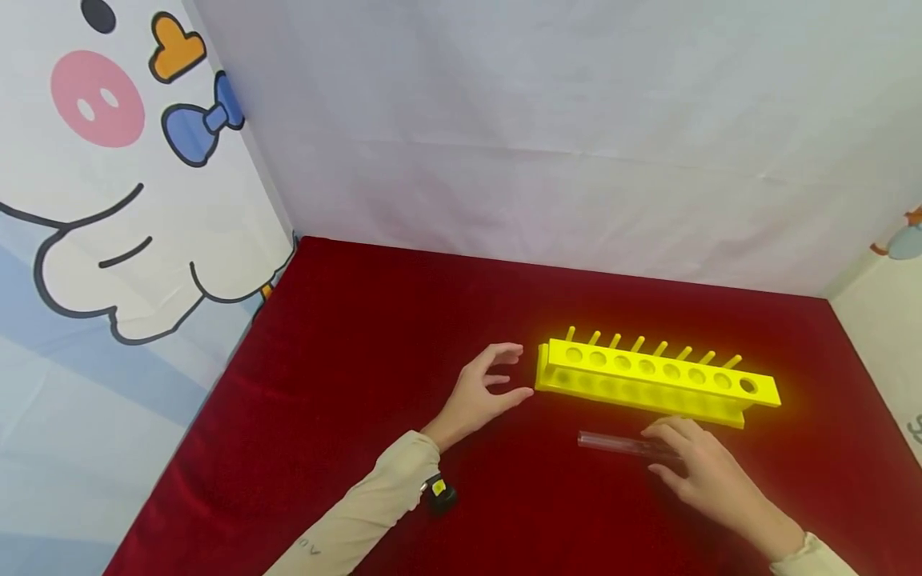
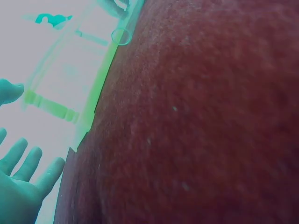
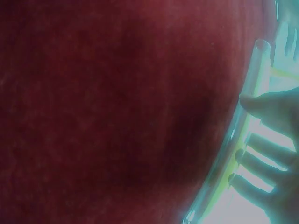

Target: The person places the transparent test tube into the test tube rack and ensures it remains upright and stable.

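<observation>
My left hand is held with thumb and fingers spread, just off the left end of a yellow test tube rack. Its palm and straight fingers show in the left wrist view. A clear test tube lies crosswise in front of the rack, its open mouth toward the left. Over the tube's right part is my right hand, thumb and fingers apart on either side of it. In the right wrist view, the thumb and fingertips overlap the tube. The hand hides the tube's right end in the head view.
The rack has a row of round holes and a row of upright pegs behind them. Dark red cloth covers the table. A white curtain hangs behind, and a cartoon-printed sheet borders the left side.
</observation>
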Available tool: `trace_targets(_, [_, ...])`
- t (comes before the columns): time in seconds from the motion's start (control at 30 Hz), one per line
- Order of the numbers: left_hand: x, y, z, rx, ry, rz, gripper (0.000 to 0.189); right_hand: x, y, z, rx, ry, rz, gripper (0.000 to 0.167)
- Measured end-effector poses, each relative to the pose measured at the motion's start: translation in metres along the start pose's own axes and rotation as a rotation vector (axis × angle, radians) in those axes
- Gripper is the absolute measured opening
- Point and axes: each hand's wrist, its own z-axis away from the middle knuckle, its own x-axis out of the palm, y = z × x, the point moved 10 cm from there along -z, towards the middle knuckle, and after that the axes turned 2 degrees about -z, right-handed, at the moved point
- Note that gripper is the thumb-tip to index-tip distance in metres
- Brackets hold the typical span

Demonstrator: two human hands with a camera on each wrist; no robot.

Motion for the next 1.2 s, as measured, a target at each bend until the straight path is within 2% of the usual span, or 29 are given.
trace_targets(0.27, [0.012, 0.002, -0.009, 0.02, -0.013, 0.025, 0.056, 0.006, -0.002, -0.001, 0.006, 0.007, 0.014, 0.058])
trace_targets(0.6, [0.026, 0.001, -0.017, 0.023, -0.044, 0.064, 0.059, 0.012, -0.01, -0.006, -0.01, -0.017, 0.031, 0.047])
trace_targets(0.83, [0.034, 0.001, -0.022, -0.009, -0.055, 0.057, 0.056, 0.015, -0.012, -0.01, -0.024, -0.037, 0.029, 0.039])
trace_targets(1.03, [0.035, -0.003, -0.025, -0.042, -0.038, 0.049, 0.055, 0.015, -0.012, -0.013, -0.016, -0.051, 0.051, 0.036])
trace_targets(1.2, [0.034, -0.003, -0.028, -0.046, -0.011, 0.014, 0.048, 0.018, -0.009, -0.015, 0.028, -0.094, 0.046, 0.037])
